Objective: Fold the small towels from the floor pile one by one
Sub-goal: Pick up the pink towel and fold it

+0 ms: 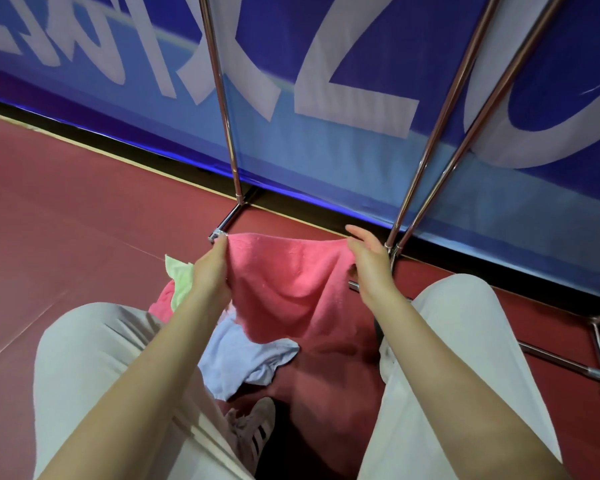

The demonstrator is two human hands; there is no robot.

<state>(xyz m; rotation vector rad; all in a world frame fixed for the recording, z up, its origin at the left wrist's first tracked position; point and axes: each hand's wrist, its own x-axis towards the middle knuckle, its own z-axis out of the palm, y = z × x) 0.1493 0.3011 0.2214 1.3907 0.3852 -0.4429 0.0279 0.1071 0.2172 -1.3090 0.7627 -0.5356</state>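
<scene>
A pink towel (288,285) hangs spread between my two hands above the floor. My left hand (212,268) pinches its upper left corner. My right hand (368,261) holds the upper right corner between thumb and fingers, the other fingers stretched out. Below the hanging towel lies the floor pile: a light blue towel (243,362), a pale green towel (180,277) and another pink towel (160,304) partly under my left arm.
My knees in light trousers (94,358) frame the pile, and one sneaker (253,431) shows below it. Chrome frame legs (227,133) and floor bars (568,367) stand close ahead and to the right, before a blue banner (361,150). Red floor (66,209) spreads left.
</scene>
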